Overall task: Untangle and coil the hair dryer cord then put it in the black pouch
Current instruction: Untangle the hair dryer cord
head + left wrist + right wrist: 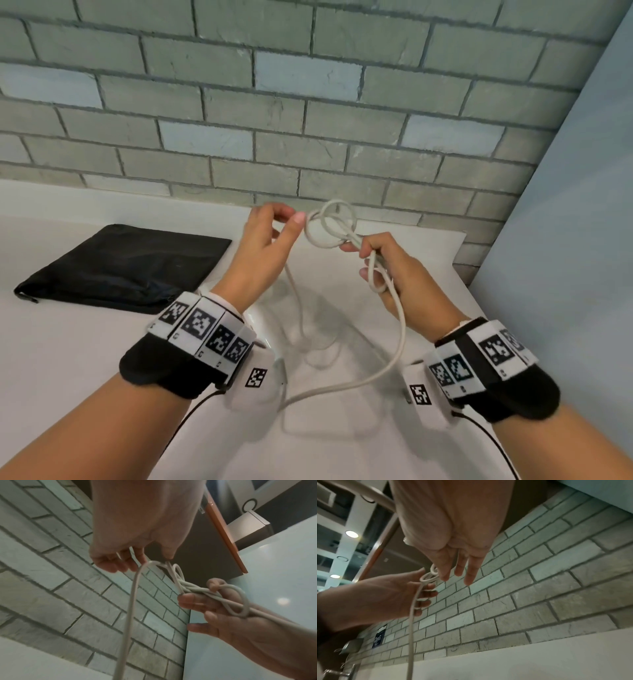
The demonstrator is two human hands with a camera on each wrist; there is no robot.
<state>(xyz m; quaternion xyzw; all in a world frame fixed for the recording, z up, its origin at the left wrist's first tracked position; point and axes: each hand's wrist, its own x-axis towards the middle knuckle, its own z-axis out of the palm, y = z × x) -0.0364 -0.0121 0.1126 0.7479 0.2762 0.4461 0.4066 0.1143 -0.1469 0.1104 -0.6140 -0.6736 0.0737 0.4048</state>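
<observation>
The white hair dryer cord [400, 329] is held up over the white counter [68, 359] between both hands. Its tangled loops [331, 222] sit between them. My left hand [294, 217] pinches one loop with thumb and forefinger. My right hand [359, 253] grips a bundle of strands, thumb over them. In the left wrist view the cord [132, 601] hangs from my left hand [152, 559], and my right hand [197, 592] holds looped strands. A glossy white body [255, 323], perhaps the dryer, is mostly hidden under my left wrist. The black pouch [126, 267] lies flat at the left.
A grey brick wall [308, 102] runs along the back of the counter. A pale blue panel [565, 240] closes off the right side. The right wrist view shows a metal fixture [335, 673] at lower left and the cord [411, 622] hanging down.
</observation>
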